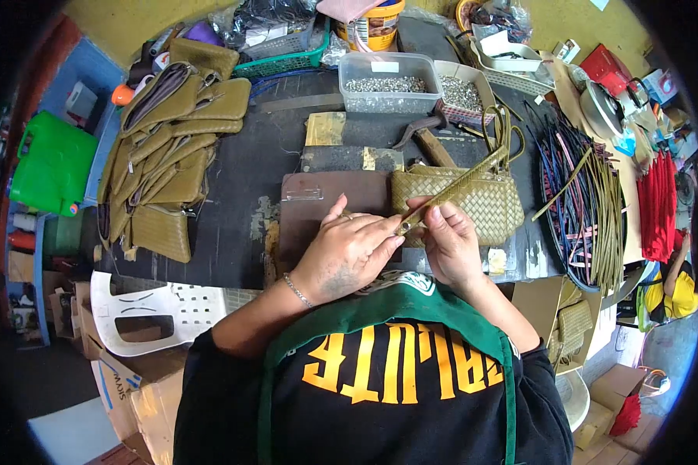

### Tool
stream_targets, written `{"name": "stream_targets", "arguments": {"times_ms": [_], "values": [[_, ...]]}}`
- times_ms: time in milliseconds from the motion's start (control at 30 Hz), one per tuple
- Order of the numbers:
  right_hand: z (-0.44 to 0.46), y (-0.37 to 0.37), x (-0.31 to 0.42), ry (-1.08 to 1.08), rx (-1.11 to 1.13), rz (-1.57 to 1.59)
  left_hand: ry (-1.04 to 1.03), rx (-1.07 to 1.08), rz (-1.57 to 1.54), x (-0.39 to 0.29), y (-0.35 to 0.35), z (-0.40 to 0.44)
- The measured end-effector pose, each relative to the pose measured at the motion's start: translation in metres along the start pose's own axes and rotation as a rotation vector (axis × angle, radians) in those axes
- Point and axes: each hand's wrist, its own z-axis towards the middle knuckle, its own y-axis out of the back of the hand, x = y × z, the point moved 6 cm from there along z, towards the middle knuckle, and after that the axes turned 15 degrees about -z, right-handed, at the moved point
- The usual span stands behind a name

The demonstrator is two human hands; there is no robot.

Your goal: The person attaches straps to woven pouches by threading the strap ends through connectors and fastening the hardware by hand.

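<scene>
A woven olive handbag [492, 208] lies on the worktable just beyond my hands. Its long strap [464, 180] runs down from the upper right to my fingers. My right hand [454, 246] is closed on the strap close to its end, thumb on top. At that end, where a small shiny metal piece shows, the fingertips and thumb of my left hand [357, 252] pinch the strap. Under and beyond my left hand is a dark brown slab [337, 194] with a small clear piece on it. A hammer [434, 147] lies behind the handbag.
Olive pouches [159, 155] are piled at the left. A clear tub [388, 97] and a box [461, 93] of small metal pieces stand at the back. A tray of thin straps [582, 194] is at the right. A white plastic chair [155, 310] stands near the table's front left.
</scene>
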Motion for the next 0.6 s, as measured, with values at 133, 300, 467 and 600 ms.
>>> {"name": "stream_targets", "arguments": {"times_ms": [133, 300, 467, 600], "values": [[-0.004, -0.008, -0.011, -0.041, 0.099, -0.105, 0.079, -0.123, -0.228, 0.005, 0.01, 0.004], [-0.001, -0.018, -0.006, -0.017, 0.075, -0.274, -0.031, -0.14, -0.177, 0.002, 0.012, 0.005], [-0.005, -0.009, 0.031, 0.203, -0.073, -0.796, -0.374, 0.013, -0.219, -0.035, 0.044, 0.016], [-0.019, 0.036, 0.151, 0.54, -0.471, -0.64, -0.313, -0.317, -0.195, -0.029, 0.129, 0.016]]}}
